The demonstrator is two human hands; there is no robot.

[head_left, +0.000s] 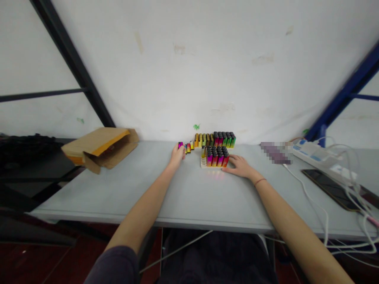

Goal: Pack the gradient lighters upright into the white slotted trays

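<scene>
My left hand (177,156) stands at the table's far side, its fingertips closed around a pink disposable lighter (180,145). Just right of it, several small multicoloured lighters (188,147) form a short, uneven line. A cream tray (204,164) holds upright rainbow-coloured lighters (214,157) in rows. My right hand (239,166) lies flat on the table with its fingers apart, its fingertips at the tray's right corner. Behind the tray stands a tight block of upright lighters (217,139), yellow on the left and pink and green on the right.
The grey folding table (189,197) ends at a white wall behind. An open cardboard box (100,148) lies at its left end. To the right are a blurred purple patch (276,153), a white power strip (314,156), a dark phone (331,189) and tangled white cables (327,221).
</scene>
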